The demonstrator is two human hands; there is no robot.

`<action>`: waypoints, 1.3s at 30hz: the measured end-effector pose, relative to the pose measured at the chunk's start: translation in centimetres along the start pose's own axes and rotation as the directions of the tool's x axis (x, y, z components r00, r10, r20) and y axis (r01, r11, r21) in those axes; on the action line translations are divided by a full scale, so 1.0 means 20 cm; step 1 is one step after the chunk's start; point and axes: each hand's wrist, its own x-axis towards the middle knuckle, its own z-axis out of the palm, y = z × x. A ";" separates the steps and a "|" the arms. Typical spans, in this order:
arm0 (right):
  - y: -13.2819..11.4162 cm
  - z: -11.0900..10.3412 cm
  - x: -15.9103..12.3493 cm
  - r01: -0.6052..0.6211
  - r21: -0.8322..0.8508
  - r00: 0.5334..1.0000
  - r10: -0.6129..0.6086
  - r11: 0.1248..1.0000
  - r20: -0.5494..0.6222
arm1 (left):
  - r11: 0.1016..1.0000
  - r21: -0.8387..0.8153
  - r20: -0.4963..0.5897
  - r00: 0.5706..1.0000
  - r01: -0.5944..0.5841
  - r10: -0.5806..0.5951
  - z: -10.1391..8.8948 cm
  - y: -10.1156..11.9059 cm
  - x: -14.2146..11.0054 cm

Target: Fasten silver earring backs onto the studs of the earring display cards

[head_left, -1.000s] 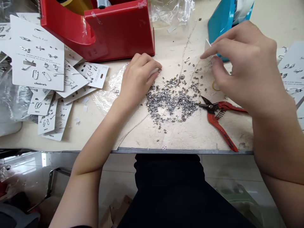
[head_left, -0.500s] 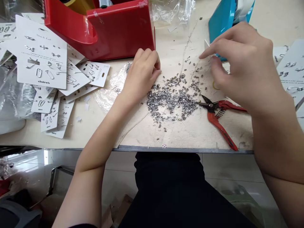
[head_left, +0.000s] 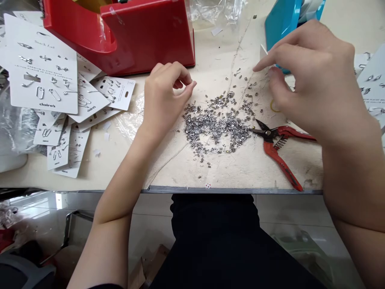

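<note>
A heap of tiny silvery metal pieces lies spread over the pale cloth at the middle of the table. Just left of the heap's top is my left hand, its thumb and index finger pressed together at the tips; whatever they pinch is too small to name. My right hand hovers to the heap's upper right, with index finger and thumb apart and nothing visible between them. Below it rest red-handled cutters, jaws apart and pointing at the heap. A yellow rubber band lies near the right thumb.
A red tape dispenser stands behind my left hand, a blue tape dispenser behind my right. Jewellery cards pile up at the left; more cards lie at the right. The table edge runs in front.
My left hand has drawn left and away from the heap, thumb and index finger now pinched in plain sight. My right hand has barely shifted. The view has moved slightly.
</note>
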 end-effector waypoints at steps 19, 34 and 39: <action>-0.02 -0.03 0.00 -0.021 -0.010 0.998 0.022 1.000 0.055 | 0.921 -0.194 0.358 0.850 -0.339 0.388 -0.07 0.35 -0.13; -0.01 -0.04 -0.02 -0.001 -0.013 0.998 0.002 1.000 0.055 | 0.942 -0.324 0.309 0.951 0.085 0.021 -0.08 0.36 -0.13; -0.02 -0.05 -0.03 0.018 -0.029 0.995 -0.015 0.999 0.099 | 0.929 -0.355 0.315 0.949 0.102 0.017 -0.11 0.34 -0.11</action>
